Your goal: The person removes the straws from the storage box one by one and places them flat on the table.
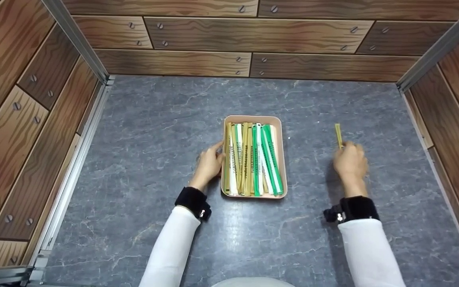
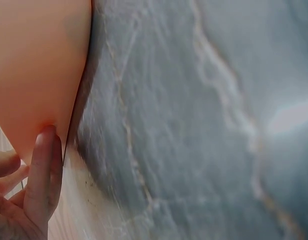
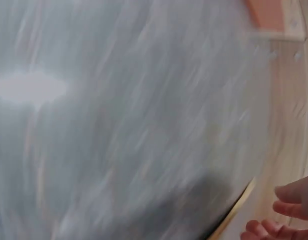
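From the head camera I look down on a grey marbled desk (image 1: 142, 167) boxed in by wood-patterned walls (image 1: 253, 36) at the back and on both sides.

My left grip (image 1: 209, 163) rests against the left wall of a shallow pink tray (image 1: 253, 118). The left wrist view shows one finger (image 2: 44, 170) laid straight against the tray's rounded corner, the others loosely curled and holding nothing. Just to the right of that grip, the tray is packed with long thin sticks (image 1: 253, 159) in gold, white and green, lying side by side and pointing away from me.

My right grip (image 1: 350, 161) is well to the right of the tray and pinches the near end of a single gold stick (image 1: 338, 135), which points away from me beyond the fingertips. I cannot tell whether its far end touches the desk. The right wrist view is smeared by blur and shows only relaxed fingertips (image 3: 294, 195) and a gold sliver low in the frame.

Risks, as I judge them: the pinch is at the very end of the stick, so it could pivot or slip out. A hard push by the left grip could slide the tray or jostle the packed sticks.

There is open desk ahead of both grips and between the right grip and the tray. The right wall stands off to the right of the right grip, with less room there.
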A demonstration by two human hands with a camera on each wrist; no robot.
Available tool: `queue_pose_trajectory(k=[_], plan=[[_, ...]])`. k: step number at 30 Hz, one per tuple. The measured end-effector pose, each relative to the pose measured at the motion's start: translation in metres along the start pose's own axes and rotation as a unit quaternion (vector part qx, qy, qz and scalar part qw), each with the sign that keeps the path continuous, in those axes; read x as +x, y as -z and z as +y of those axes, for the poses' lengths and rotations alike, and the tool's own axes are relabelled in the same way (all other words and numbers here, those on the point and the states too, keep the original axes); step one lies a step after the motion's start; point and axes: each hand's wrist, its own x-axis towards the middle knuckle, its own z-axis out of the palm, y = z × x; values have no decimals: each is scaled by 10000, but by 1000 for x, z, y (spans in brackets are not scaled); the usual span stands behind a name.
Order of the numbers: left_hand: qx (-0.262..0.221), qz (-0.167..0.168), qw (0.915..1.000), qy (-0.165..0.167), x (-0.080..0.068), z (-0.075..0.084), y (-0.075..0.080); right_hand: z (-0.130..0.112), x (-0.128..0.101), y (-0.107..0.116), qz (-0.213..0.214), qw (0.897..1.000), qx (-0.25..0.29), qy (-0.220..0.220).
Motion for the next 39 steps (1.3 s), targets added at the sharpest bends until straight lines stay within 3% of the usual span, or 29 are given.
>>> queue_pose_trajectory(k=[3, 6, 9, 14, 17, 24, 32, 39], plan=[[67, 21, 10000, -27, 1, 1, 0, -30, -14, -6, 478, 9941, 445, 866], [85, 32, 9999, -63, 2, 1, -1, -59, -27, -17, 457, 9817, 778, 1674], [42, 27, 10000, -84, 2, 1, -1, -84, -41, -30, 25, 9713, 884, 2206], [-92, 28, 9998, -169, 2, 1, 0, -112, -57, -53, -1239, 9546, 729, 2610], [-156, -2, 9997, -169, 1, 1, 0, -123, -63, -66, -1712, 9466, 462, 2694], [-123, -16, 9998, -126, -1, 1, 1, -137, -70, -87, -1857, 9419, 128, 2796], [-147, -18, 9998, -92, -3, 1, 2, -146, -76, -94, -1761, 9622, -46, 2077], [-132, -14, 9998, -114, -2, 0, 2, -146, -77, -93, -1772, 9677, -203, 1780]])
